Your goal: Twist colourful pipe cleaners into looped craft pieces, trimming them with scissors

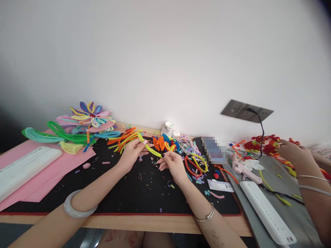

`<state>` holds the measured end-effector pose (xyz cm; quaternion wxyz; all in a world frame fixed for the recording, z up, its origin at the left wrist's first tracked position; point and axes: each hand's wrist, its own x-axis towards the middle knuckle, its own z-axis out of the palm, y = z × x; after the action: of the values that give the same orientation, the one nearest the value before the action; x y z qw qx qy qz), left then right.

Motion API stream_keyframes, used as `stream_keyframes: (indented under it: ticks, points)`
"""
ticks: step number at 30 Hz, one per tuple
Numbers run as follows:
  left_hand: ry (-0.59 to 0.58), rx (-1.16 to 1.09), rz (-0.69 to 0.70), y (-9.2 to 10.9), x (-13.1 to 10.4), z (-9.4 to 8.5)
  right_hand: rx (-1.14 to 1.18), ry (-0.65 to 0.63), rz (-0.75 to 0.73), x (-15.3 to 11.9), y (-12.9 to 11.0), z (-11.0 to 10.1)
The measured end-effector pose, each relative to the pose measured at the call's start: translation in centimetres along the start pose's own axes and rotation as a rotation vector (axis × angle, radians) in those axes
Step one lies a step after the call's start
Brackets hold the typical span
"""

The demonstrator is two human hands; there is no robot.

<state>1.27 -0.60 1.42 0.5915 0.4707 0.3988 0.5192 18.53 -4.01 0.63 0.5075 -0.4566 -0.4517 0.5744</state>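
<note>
Both of my hands hold one yellow-green pipe cleaner loop (152,150) above the black mat (144,193). My left hand (133,153) pinches it near its upper left end, which sticks up past the thumb. Thumb and fingers of my right hand (173,165) close on its lower right end. Just behind the hands lie orange and yellow pipe cleaners (121,139) on the left and bundled orange pipe cleaner loops (159,143) in the middle. Red and yellow bent pipe cleaners (192,167) rest right of my right hand.
A pipe cleaner flower (91,117) and a white power strip (31,165) on pink sheets (51,187) are at left. A white cup (168,128) stands by the wall. At right are a phone (214,150), a glue gun (245,170), a cable (263,134), a white strip (267,212) and another person's hands (294,153).
</note>
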Motion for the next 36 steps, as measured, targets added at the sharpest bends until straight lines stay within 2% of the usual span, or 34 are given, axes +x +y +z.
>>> stream_keyframes:
  ticks: [5, 8, 14, 21, 27, 32, 36]
  points:
    - [-0.001, -0.004, -0.047, -0.1, 0.0, 0.1, 0.116, 0.08, -0.02, 0.2, 0.0, -0.5]
    - [-0.042, -0.035, -0.103, -0.1, 0.0, 0.1, 0.135, 0.1, -0.04, 0.3, 0.1, -0.7]
    - [-0.146, -0.06, -0.173, -0.4, -0.1, -0.1, 0.102, 0.079, -0.036, 0.3, 0.1, -0.7]
    - [-0.196, -0.033, -0.208, -0.4, -0.2, 0.0, 0.048, 0.044, -0.049, 0.5, 0.3, -0.8]
    - [-0.164, 0.065, -0.189, -0.5, -0.1, 0.1, -0.159, 0.024, -0.045, 0.4, 0.5, -0.6]
    - [-0.134, 0.19, -0.134, -0.8, 0.2, -0.1, -0.283, 0.171, -0.162, 0.4, 0.2, -0.8]
    - [-0.045, 0.33, -0.009, -0.9, 0.5, -0.6, -0.237, 0.248, -0.258, 0.5, -0.3, -1.2]
